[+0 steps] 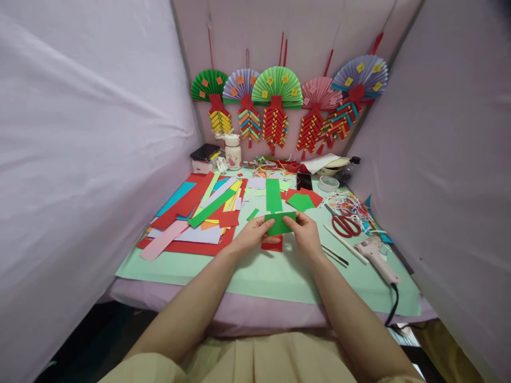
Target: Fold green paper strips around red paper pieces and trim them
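Between my two hands is a small green paper piece (280, 224), held up over the table. My left hand (255, 234) pinches its left side, thumb in front. On its right side, my right hand (302, 230) grips it the same way. Below it lies a red paper piece (274, 247), partly hidden by the hands and the green paper. Just beyond, a longer green paper strip (273, 195) lies flat. A small green scrap (252, 214) is near my left hand, and a green cut piece (301, 201) rests on red paper behind my right hand.
Coloured paper strips (211, 207) are piled on the left. To the right lie red-handled scissors (346, 225), a white stick (345, 243), a dark pen (335, 255) and a corded glue gun (377, 259). A bottle (233, 152) stands at the back; paper fans (277, 86) hang behind.
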A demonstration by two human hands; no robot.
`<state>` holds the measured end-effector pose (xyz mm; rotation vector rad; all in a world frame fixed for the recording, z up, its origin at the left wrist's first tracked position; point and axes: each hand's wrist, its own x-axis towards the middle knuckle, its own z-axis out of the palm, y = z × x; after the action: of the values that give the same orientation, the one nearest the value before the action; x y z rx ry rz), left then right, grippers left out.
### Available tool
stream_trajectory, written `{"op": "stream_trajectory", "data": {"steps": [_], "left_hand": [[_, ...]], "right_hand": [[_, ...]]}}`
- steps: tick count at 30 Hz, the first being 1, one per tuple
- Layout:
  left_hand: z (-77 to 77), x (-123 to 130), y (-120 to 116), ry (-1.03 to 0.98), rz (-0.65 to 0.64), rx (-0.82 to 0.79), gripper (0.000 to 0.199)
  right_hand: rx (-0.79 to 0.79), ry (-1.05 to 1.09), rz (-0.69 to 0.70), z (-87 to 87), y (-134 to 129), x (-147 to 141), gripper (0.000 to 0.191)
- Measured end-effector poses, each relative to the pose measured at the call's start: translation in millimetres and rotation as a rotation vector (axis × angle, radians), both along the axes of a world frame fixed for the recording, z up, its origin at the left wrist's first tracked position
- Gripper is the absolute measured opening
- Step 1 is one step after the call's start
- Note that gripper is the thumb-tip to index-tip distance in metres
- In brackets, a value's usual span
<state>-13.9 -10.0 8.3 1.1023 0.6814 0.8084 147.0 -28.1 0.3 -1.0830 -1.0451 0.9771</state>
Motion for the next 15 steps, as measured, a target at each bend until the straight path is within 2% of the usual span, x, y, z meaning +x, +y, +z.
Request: {"op": "stream_trajectory", "data": {"steps": [15], "left_hand": [[-2.8, 0.8, 1.4, -0.08, -0.019, -0.032, 0.045]], "right_hand": [[-0.004, 0.02, 0.01, -6.3, 3.1, 1.9, 0.027]]}}
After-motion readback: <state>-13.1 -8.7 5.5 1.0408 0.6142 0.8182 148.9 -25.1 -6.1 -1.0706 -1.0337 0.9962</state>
